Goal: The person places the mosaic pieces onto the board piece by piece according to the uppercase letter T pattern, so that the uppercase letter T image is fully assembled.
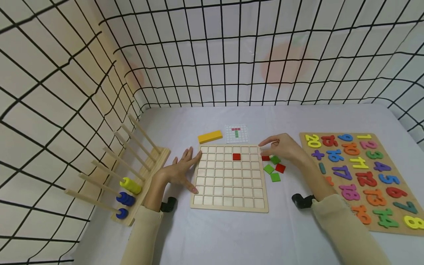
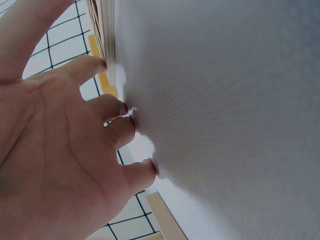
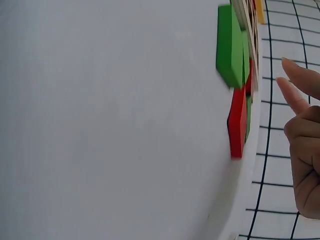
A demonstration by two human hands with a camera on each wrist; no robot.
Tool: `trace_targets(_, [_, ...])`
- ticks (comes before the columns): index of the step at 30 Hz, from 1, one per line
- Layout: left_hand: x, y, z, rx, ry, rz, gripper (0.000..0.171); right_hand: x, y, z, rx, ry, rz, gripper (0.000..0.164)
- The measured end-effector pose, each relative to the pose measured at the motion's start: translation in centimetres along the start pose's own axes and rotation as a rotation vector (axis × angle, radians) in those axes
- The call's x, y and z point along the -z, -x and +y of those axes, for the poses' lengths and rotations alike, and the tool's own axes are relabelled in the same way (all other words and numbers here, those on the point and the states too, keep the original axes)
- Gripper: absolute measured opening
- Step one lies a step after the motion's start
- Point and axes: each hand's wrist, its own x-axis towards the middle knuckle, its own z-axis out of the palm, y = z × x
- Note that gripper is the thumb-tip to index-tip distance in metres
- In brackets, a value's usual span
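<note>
A square wooden grid board (image 1: 218, 182) lies on the white table, with one red tile (image 1: 236, 156) in a cell of its second row. My left hand (image 1: 177, 171) spreads its fingers along the left side of the board, thumb and index finger at the rim. In the left wrist view, several fingertips (image 2: 150, 167) rest on the tabletop. At the board's upper right corner hovers my right hand (image 1: 283, 147), thumb and index finger apart with nothing between them, the other fingers curled. Below it lie loose red tiles (image 1: 280, 168) and green tiles (image 1: 275, 177).
Behind the board lie a yellow block (image 1: 210, 137) and a card (image 1: 236, 139) printed with a red and green T shape. A wooden peg stand (image 1: 159, 158) with yellow and blue pieces stands left. The number board (image 1: 363, 151) lies right. Black mesh (image 1: 238, 102) encloses the table.
</note>
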Motion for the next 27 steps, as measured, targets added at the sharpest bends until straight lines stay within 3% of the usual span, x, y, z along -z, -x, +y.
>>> trace_targets(7, [0.0, 0.0, 0.1, 0.002, -0.009, 0.002, 0.139, 1.2, 0.3, 1.6, -0.078, 0.056, -0.026, 0.044])
trace_targets(27, [-0.2, 0.1, 0.0, 0.003, 0.005, 0.000, 0.139, 0.8, 0.0, 1.7, -0.082, 0.021, -0.042, 0.045])
